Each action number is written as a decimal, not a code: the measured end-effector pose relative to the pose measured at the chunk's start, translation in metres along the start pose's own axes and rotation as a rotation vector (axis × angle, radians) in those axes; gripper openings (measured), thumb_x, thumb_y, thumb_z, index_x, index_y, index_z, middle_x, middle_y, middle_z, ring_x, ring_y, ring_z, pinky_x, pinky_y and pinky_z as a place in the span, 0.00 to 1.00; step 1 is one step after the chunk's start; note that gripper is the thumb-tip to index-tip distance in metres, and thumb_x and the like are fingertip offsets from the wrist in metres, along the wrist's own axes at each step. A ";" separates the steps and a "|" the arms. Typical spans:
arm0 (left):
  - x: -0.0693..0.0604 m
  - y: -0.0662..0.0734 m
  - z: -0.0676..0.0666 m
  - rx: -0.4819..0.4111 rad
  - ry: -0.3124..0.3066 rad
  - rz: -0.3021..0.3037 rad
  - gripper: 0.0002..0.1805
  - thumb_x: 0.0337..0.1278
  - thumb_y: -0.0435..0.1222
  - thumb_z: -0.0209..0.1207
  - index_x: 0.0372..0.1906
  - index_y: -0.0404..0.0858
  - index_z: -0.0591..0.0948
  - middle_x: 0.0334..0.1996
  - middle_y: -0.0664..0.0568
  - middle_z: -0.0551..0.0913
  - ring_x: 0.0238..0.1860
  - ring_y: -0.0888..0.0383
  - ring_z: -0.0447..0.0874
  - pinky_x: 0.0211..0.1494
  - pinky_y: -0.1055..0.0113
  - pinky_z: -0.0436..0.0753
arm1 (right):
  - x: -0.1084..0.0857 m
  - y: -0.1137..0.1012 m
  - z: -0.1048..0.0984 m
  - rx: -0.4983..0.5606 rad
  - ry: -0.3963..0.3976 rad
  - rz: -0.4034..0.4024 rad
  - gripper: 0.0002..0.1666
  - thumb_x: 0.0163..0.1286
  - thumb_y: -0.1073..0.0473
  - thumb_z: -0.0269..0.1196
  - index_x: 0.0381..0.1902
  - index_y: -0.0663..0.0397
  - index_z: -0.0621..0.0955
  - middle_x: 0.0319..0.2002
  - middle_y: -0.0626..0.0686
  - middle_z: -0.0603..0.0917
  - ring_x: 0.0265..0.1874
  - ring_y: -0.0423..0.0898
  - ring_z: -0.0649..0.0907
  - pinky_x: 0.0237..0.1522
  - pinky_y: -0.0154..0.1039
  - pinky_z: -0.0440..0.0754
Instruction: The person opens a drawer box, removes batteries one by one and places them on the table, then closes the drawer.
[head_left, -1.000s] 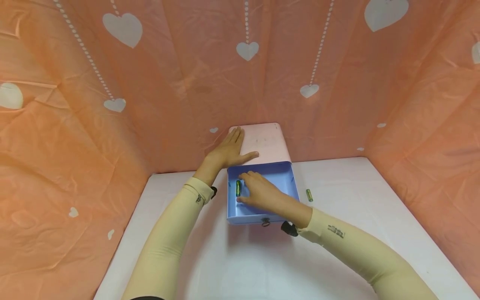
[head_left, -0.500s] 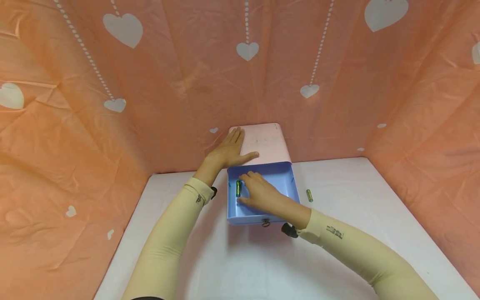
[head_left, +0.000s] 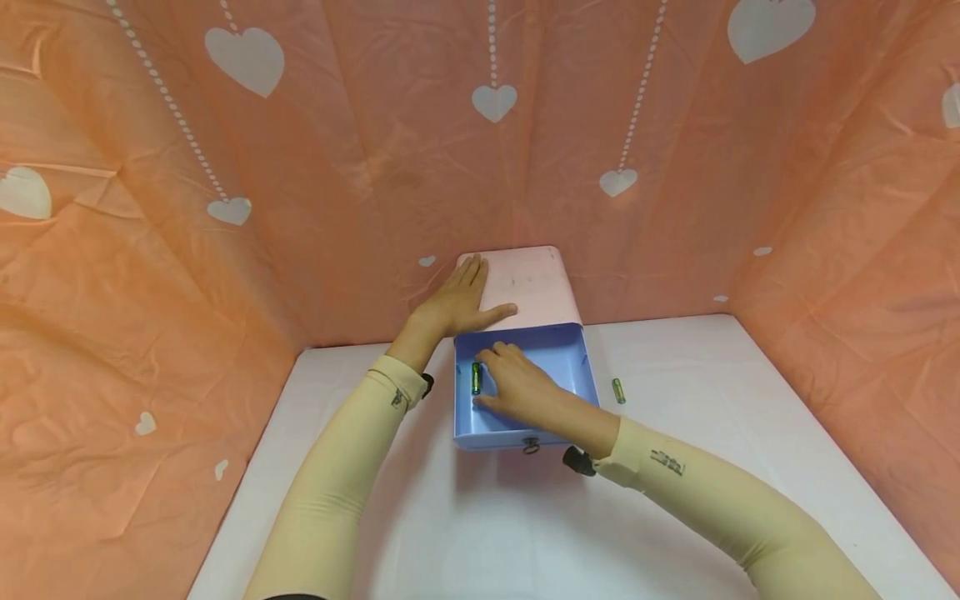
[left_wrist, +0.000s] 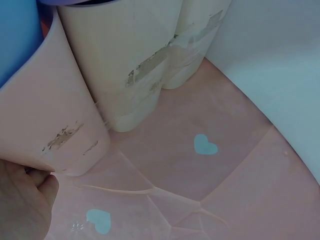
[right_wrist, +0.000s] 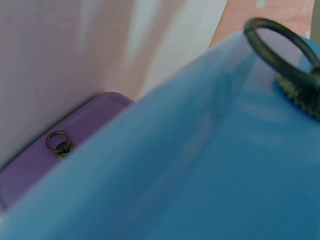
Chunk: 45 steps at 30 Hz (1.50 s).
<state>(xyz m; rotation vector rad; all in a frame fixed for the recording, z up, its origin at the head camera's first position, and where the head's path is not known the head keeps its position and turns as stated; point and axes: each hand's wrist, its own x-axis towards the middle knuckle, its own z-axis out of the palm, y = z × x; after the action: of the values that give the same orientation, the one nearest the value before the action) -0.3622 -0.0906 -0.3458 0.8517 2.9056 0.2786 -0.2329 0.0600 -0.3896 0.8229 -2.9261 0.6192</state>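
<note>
Battery (head_left: 476,378) in drawer (head_left: 487,442), between tips of right grip (head_left: 517,383) (pinch unclear), left grip (head_left: 459,306) unclenched

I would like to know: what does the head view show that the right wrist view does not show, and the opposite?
Only the head view: the left hand resting on the pink box, the right hand at the blue drawer with a green battery beside its fingers, and a second battery on the white table.

Only the right wrist view: a purple panel with a metal ring.

Both: the blue drawer, its ring pull and some of the orange cloth.
</note>
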 end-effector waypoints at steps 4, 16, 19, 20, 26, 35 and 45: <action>0.000 0.000 0.000 -0.004 -0.001 0.001 0.62 0.74 0.71 0.45 0.87 0.33 0.35 0.88 0.40 0.29 0.87 0.47 0.24 0.88 0.54 0.35 | -0.001 -0.001 0.000 -0.005 0.003 -0.003 0.35 0.68 0.53 0.78 0.66 0.66 0.80 0.58 0.62 0.82 0.58 0.57 0.80 0.67 0.52 0.79; 0.000 0.000 0.000 -0.028 -0.001 0.001 0.62 0.73 0.72 0.46 0.87 0.34 0.34 0.88 0.40 0.29 0.87 0.48 0.23 0.88 0.54 0.36 | -0.001 -0.001 0.001 -0.026 0.012 -0.026 0.30 0.66 0.54 0.80 0.59 0.63 0.84 0.54 0.59 0.83 0.55 0.56 0.80 0.64 0.51 0.81; 0.000 -0.001 0.000 -0.023 0.003 0.003 0.62 0.73 0.72 0.46 0.87 0.33 0.35 0.88 0.40 0.29 0.87 0.47 0.23 0.88 0.54 0.36 | -0.001 -0.001 0.001 -0.032 0.008 -0.027 0.29 0.65 0.53 0.80 0.58 0.63 0.84 0.52 0.59 0.83 0.54 0.56 0.80 0.63 0.51 0.81; 0.000 -0.001 0.000 -0.020 0.005 0.004 0.62 0.73 0.72 0.46 0.87 0.33 0.35 0.88 0.40 0.29 0.87 0.47 0.24 0.88 0.54 0.36 | -0.001 -0.001 0.001 -0.033 0.007 -0.027 0.29 0.65 0.53 0.81 0.57 0.62 0.84 0.52 0.58 0.83 0.54 0.56 0.80 0.63 0.51 0.81; 0.000 -0.001 0.000 -0.020 0.008 -0.002 0.62 0.73 0.72 0.47 0.87 0.33 0.35 0.88 0.40 0.29 0.87 0.47 0.24 0.88 0.54 0.37 | 0.000 0.000 0.000 -0.032 -0.008 -0.038 0.29 0.62 0.53 0.82 0.54 0.63 0.85 0.48 0.57 0.82 0.51 0.54 0.80 0.61 0.50 0.81; 0.000 0.000 -0.001 -0.017 0.019 0.009 0.62 0.74 0.71 0.47 0.87 0.32 0.36 0.88 0.38 0.31 0.88 0.46 0.25 0.88 0.54 0.36 | -0.002 0.002 -0.003 0.043 -0.017 -0.037 0.30 0.62 0.55 0.81 0.55 0.65 0.83 0.49 0.57 0.82 0.51 0.53 0.80 0.60 0.48 0.82; 0.000 -0.001 0.000 -0.022 0.000 0.002 0.62 0.74 0.71 0.47 0.87 0.33 0.35 0.88 0.40 0.29 0.87 0.47 0.23 0.88 0.54 0.35 | -0.008 0.004 -0.010 0.182 0.025 -0.027 0.29 0.63 0.57 0.80 0.57 0.65 0.83 0.51 0.58 0.84 0.52 0.52 0.82 0.60 0.49 0.83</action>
<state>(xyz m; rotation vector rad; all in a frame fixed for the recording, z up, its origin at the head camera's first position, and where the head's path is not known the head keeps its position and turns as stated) -0.3626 -0.0911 -0.3462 0.8511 2.8967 0.3099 -0.2289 0.0711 -0.3828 0.8622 -2.8623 0.8978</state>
